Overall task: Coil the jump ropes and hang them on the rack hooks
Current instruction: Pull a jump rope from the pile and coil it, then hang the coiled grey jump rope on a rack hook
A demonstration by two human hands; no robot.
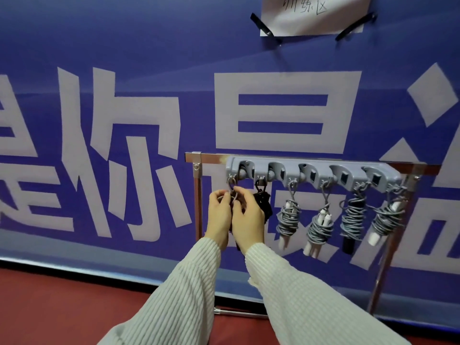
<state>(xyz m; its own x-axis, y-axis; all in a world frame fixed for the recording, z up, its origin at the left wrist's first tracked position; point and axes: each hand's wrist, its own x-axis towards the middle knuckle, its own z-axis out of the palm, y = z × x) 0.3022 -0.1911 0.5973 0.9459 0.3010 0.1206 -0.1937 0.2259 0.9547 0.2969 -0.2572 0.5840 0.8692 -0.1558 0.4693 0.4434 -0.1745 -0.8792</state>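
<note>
A grey hook rack [293, 170] is fixed to a chrome rail. Several coiled jump ropes hang from its hooks: a black one [263, 202] on the second hook, then grey coils with white or black handles [288, 220] further right. Under the leftmost hook [231, 181], my left hand [219, 215] and my right hand [249, 215] are pressed together around a dark coiled rope [234, 196]. Both pinch its top loop just below that hook. Most of this rope is hidden behind my hands.
The chrome frame [198, 195] stands in front of a blue banner with large white characters [139, 150]. A taped paper sign [313, 13] hangs above. Red floor [74, 307] lies below, with the frame's base bar [239, 313] near my arms.
</note>
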